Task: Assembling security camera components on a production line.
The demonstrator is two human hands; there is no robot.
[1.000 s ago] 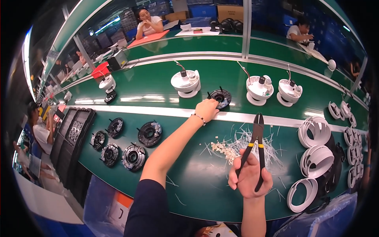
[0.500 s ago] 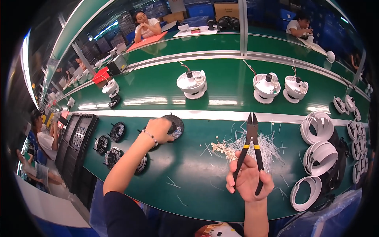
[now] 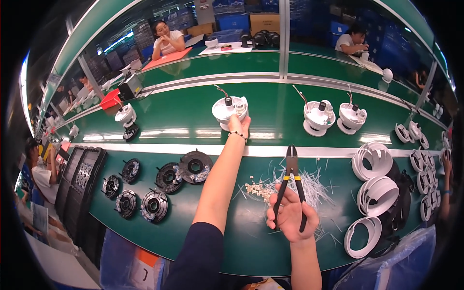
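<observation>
My left hand (image 3: 239, 125) reaches far forward with its fingers closed over the near rim of a white bowl-shaped housing (image 3: 223, 112). A black cylinder, a clear part and thin wires show inside this housing. Black-handled diagonal cutters (image 3: 292, 169) with yellow bands rest in my right hand (image 3: 293, 217), their jaws pointing away from me. Under them lies a heap of white cut plastic strips (image 3: 314, 191), next to a pile of small cream connectors (image 3: 258, 191). To the left of my left forearm are several black round bases, among them a large one (image 3: 195, 167) beside the arm.
Two more white housings (image 3: 319, 117) stand right of centre beyond the pale strip. White rings (image 3: 362, 237) are stacked at the right. A black tray (image 3: 79, 179) stands at the left edge. Other people sit across and beside the benches, including one with a bent arm (image 3: 166, 46).
My left hand has left the black round base and moved forward and right to the white housing. The right hand still holds the cutters. The whole view has shifted slightly.
</observation>
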